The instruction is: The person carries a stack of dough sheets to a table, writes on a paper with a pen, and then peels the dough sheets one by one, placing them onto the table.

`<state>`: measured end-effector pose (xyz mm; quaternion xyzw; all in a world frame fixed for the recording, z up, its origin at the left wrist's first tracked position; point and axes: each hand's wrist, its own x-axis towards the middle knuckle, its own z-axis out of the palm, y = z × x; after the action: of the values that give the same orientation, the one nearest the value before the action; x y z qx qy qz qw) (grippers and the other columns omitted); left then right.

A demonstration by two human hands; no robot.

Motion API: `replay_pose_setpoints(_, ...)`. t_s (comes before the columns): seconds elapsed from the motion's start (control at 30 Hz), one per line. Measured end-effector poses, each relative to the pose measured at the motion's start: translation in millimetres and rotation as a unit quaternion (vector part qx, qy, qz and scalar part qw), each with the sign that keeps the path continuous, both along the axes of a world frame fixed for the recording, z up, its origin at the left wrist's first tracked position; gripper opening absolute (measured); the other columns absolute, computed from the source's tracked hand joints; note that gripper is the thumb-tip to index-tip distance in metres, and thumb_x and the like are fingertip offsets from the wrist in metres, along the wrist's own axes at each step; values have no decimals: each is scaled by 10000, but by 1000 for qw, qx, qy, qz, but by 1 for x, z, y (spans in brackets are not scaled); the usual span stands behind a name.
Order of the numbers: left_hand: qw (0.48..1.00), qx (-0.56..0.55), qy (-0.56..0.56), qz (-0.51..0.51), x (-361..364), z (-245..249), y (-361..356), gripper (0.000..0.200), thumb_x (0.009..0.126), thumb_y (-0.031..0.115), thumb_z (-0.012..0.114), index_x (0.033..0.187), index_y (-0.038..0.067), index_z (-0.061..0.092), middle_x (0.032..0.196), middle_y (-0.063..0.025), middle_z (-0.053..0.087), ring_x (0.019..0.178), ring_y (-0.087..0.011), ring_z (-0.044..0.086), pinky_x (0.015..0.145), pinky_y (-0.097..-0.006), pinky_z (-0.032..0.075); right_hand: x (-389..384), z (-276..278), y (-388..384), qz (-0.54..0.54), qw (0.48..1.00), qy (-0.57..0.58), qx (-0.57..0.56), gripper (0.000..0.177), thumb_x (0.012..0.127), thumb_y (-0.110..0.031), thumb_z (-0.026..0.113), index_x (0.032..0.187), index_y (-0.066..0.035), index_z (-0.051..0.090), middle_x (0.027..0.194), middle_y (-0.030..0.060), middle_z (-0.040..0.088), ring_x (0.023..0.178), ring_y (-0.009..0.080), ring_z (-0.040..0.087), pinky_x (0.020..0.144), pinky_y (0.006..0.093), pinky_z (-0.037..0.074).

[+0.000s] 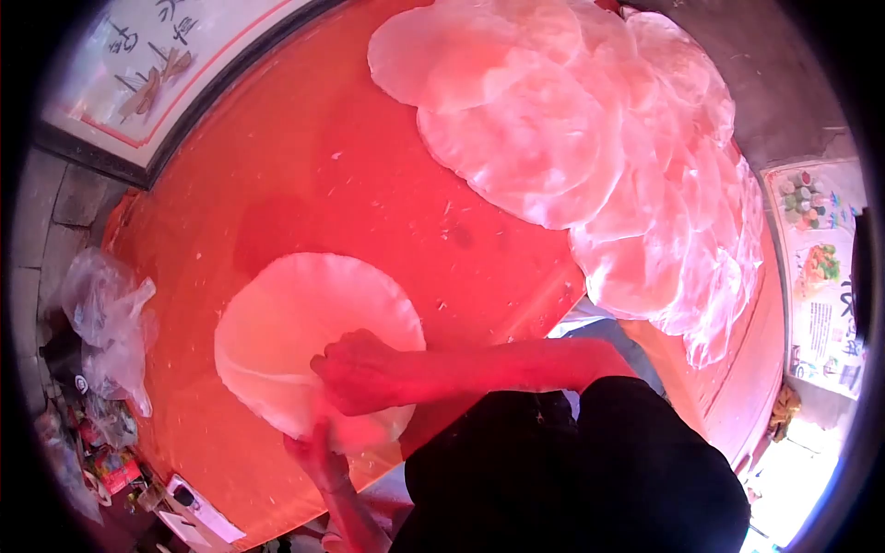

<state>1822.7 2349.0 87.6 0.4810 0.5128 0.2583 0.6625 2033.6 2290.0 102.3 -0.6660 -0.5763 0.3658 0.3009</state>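
Note:
A thin, pale, round dough-like sheet (313, 295) lies on the red-orange tabletop (304, 184) in front of me. My right hand (359, 373) is closed in a fist over its middle, where a raised pale fold runs leftward from the fingers. At the near edge, my left hand (318, 458) has its fingers pressed together on the sheet's rim. The part of the sheet between my hands looks blurred, and my right forearm covers some of its right side. Beyond my arms, a large spread of overlapping similar sheets (572, 120) covers the table's far right.
A framed panel with writing (175, 64) borders the far left. Clear plastic bags (106, 313) and assorted small items (115, 470) sit along the left edge. A poster with food pictures (819, 267) is at the right. The table has a corner gap (590, 318) near my right arm.

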Motion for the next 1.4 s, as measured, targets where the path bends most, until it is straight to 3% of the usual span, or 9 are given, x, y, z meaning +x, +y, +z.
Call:
replay_pose_setpoints(0.13,999,-4,-37,9,10,3,0,524,822,-11,697,1311,-33,509,1214,-135,598,1021,-205,622,814,-309,537,-14,-8,9,-29,999,-23,2,284,789,-209,644,952,19,602,811,221,652,709,346,667,667,468,507)
replay_pose_setpoints(0.2,1000,10,2,8,-14,-12,4,556,821,14,689,1337,-41,490,1238,-144,593,1057,-226,620,869,-335,534,-21,-42,14,-141,957,140,212,271,820,-201,632,987,12,607,824,191,657,734,309,672,691,435,517)
replay_pose_setpoints(0.33,990,-76,-110,43,-52,-4,28,616,818,66,610,1399,-46,440,1268,-169,586,1072,-277,630,885,-391,556,95,-22,-25,-109,979,150,86,262,848,-228,644,975,1,642,834,141,666,766,257,664,713,396,512)
replay_pose_setpoints(0.53,975,-129,-181,-26,-117,-46,64,556,811,1,565,1355,-63,471,1072,-131,658,753,-145,641,584,-257,534,287,10,-133,-315,935,137,85,264,889,-269,663,957,-15,694,848,67,680,813,179,652,747,337,505)
replay_pose_setpoints(0.7,998,3,-40,55,-70,-23,56,510,819,18,609,1317,-32,514,1029,-92,651,750,-120,619,589,-243,507,340,-12,-227,-545,794,-228,-144,435,831,-340,731,1051,31,679,904,136,699,880,264,669,800,355,515)
replay_pose_setpoints(0.8,996,63,-30,50,-39,3,54,484,824,37,642,1290,-30,531,1063,-92,641,824,-161,630,673,-272,529,292,-21,-218,-541,655,-527,-14,526,821,-351,744,1186,7,624,1067,195,680,997,334,661,846,394,521)
replay_pose_setpoints(0.9,994,106,-13,26,9,33,49,478,826,46,664,1278,-39,536,1120,-108,628,906,-206,635,755,-314,543,222,-27,-168,-515,799,-269,152,612,836,-331,738,1323,-23,530,1145,206,653,1054,349,639,903,426,511)
replay_pose_setpoints(1.03,981,81,-77,-156,73,53,33,487,853,86,689,1288,-58,524,1169,-131,616,966,-220,630,802,-337,540,76,6,-79,-282,942,119,135,622,852,-405,698,1301,-2,549,1069,209,672,986,319,662,848,406,520)
replay_pose_setpoints(1.4,968,136,-95,-189,116,40,8,360,912,117,639,1225,-39,552,1147,-117,623,980,-177,622,817,-307,520,52,9,-88,-270,890,315,188,445,861,-264,674,1228,-21,613,962,170,695,888,274,681,766,372,536)
